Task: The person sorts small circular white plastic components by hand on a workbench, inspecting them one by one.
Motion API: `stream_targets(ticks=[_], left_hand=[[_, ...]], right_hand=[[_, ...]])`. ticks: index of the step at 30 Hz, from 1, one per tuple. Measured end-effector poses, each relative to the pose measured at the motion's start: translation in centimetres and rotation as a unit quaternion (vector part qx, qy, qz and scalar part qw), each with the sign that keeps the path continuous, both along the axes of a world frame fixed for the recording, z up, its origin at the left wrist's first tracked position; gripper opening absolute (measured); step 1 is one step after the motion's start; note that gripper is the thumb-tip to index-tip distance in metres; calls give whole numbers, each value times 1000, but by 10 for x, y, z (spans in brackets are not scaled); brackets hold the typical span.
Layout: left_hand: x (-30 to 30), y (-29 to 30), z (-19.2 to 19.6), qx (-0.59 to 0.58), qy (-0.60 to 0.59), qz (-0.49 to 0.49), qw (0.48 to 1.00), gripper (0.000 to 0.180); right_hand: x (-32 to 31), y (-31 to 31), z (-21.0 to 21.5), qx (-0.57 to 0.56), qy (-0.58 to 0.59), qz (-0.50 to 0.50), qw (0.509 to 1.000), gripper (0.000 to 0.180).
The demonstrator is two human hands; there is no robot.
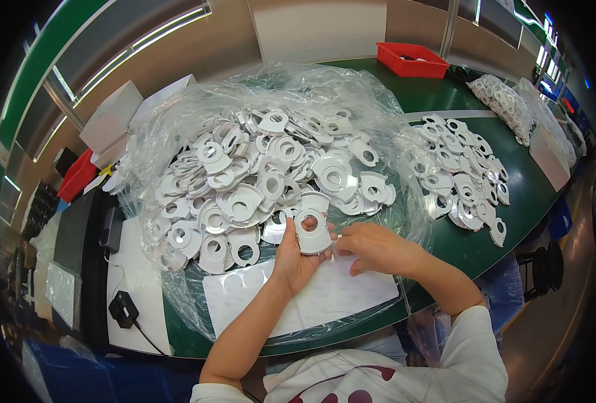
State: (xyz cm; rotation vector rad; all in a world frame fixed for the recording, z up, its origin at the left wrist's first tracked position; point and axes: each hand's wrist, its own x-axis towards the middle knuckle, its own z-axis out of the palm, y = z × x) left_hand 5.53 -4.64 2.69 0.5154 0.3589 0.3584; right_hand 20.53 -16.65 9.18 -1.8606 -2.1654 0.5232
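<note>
My left hand (296,258) grips a flat white part (313,240) with a round hole and a flared edge, held up in front of a big heap of similar white parts (271,164). Close beside it, to the right, my right hand (375,247) has its fingers pinched together near the part's edge. A small pale bit shows at those fingertips, too small to name. Under both hands lies a white sheet (271,312) with faint round outlines, like a sheet of round stickers. The heap rests on crumpled clear plastic film (338,84).
A second pile of white parts (462,174) covers the right of the green table (533,201). At the back stands a red tray (412,62). Beyond the right pile is a bag of white rings (503,101). A black adapter with a cable (123,309) lies at left.
</note>
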Motion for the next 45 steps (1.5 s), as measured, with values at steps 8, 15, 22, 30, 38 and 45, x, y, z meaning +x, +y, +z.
stream_targets(ticks=[8,15,22,30,38,45], left_hand=[[2,0,1,2,7,1,1000,60],[-2,0,3,31,9,0,999,58],[-2,-2,-1,80,-5,-35,996,59],[0,-1,-4,52,-13,-23,998,55],[2,-2,-3,49,9,-13,999,54],[4,-3,-2,37,11,-14,999,54]], right_hand=[[-9,-11,10,-11,-56,39,998,19],[9,-11,58,-100,250,132,954,12],[3,31,-26,112,494,-153,848,11],[1,35,-36,30,516,-172,839,14],[1,33,-36,36,518,-176,836,13],[4,33,-44,50,510,-174,841,11]])
